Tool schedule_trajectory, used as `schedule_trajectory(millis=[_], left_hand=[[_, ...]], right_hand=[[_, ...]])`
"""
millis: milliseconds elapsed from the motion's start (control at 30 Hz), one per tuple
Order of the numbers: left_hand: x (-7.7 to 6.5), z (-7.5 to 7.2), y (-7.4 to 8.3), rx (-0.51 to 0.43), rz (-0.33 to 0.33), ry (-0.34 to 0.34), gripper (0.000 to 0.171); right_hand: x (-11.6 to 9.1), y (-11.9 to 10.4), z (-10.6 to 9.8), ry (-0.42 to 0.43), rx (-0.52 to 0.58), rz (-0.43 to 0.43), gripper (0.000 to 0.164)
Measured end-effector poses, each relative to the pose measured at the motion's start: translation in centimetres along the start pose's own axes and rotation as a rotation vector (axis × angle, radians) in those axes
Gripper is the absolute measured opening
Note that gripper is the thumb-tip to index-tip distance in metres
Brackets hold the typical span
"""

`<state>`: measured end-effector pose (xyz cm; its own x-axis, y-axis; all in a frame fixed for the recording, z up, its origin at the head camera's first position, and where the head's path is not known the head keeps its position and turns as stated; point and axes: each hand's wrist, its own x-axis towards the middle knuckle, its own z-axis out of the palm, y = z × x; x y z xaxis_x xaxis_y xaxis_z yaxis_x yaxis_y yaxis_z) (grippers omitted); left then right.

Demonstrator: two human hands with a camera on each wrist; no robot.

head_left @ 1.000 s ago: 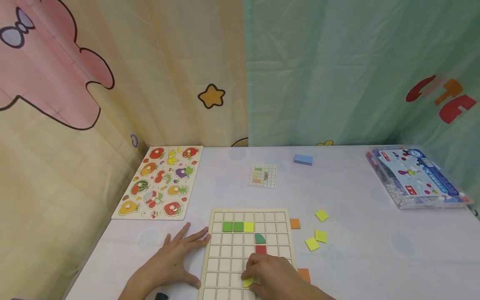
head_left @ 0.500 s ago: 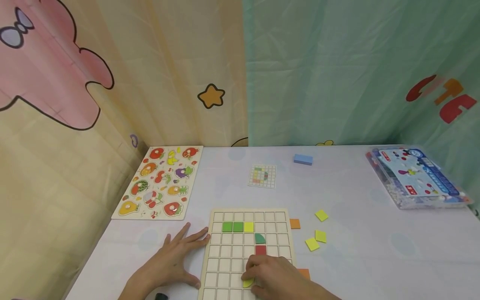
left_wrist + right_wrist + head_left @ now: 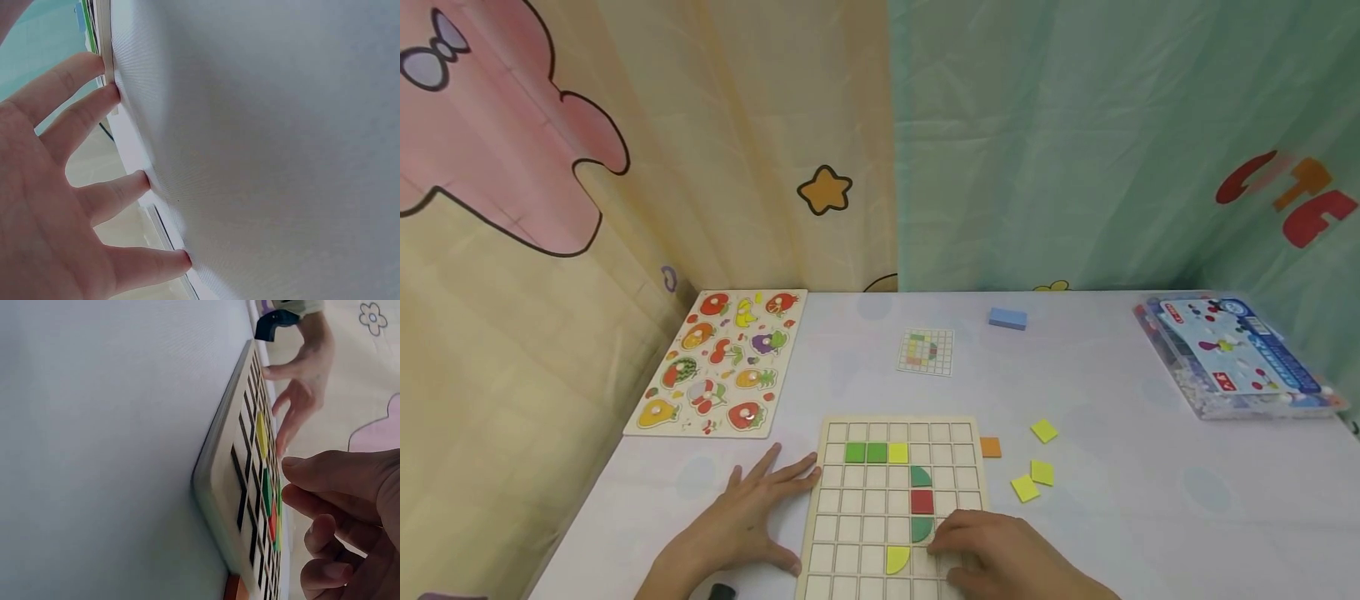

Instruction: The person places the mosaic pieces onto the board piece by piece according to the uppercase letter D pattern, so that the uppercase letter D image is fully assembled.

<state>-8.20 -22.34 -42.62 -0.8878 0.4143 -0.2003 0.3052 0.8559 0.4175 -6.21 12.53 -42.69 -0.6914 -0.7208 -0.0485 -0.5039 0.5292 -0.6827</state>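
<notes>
We're resting a spread left hand (image 3: pixel 747 518) against the grid board (image 3: pixel 849 527), right hand (image 3: pixel 1003 552) gripping nothing; sweeping it low, we'd be risking bumping the yellow quarter-circle (image 3: pixel 896 559) loose.

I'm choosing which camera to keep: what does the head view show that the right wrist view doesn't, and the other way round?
Only the head view: the fruit puzzle board, the pattern card, the blue block, the clear box and three loose yellow tiles.

Only the right wrist view: a flower print in the background and the tucked-in fingertips of the right hand.

Both: the right hand itself, the left hand, the grid board and its yellow quarter-round piece.
</notes>
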Motion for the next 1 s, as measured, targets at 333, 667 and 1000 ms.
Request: schedule_trajectory(millis=[333, 667, 1000], left_hand=[[-0.1, -0.1, -0.1, -0.002, 0.021, 0.007, 0.108], [-0.1, -0.1, 0.0, 0.004, 0.013, 0.009, 0.108], [0.0, 0.0, -0.1, -0.006, 0.021, 0.008, 0.108]], right_hand=[[-3.3, 2.8, -1.0, 0.016, 0.22, 0.185, 0.025], [-5.5, 4.8, -1.2, 0.052, 0.08, 0.337, 0.036], [-5.1, 4.5, -0.7, 0.096, -0.001, 0.399, 0.025]])
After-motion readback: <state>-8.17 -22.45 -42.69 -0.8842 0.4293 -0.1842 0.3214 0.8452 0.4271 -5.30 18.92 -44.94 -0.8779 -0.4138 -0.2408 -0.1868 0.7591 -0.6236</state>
